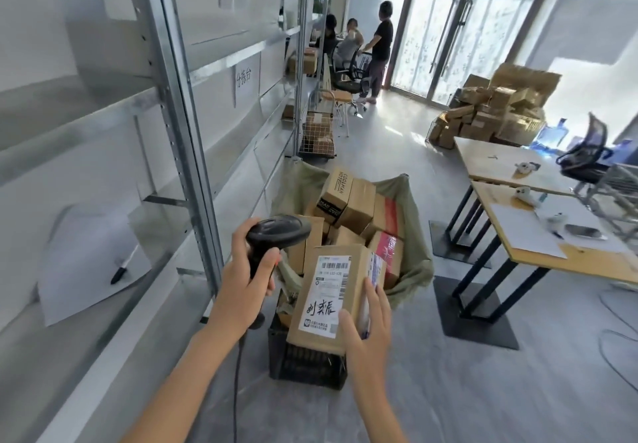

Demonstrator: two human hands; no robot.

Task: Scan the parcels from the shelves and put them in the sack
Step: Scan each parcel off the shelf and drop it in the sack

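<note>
Misreads threaten if the left hand (247,280), gripping the scanner (276,235), aims past the label on the parcel (331,299) that the right hand (367,325) clasps near the full sack (412,270).

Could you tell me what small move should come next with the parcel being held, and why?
Probably tilt the scanner in the left hand down onto the barcode label: the right hand holds the parcel label-up over the sack, but the scanner's head points past it.

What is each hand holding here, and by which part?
Left hand grips the barcode scanner by its handle; right hand holds the labelled parcel by its lower right edge.
</note>
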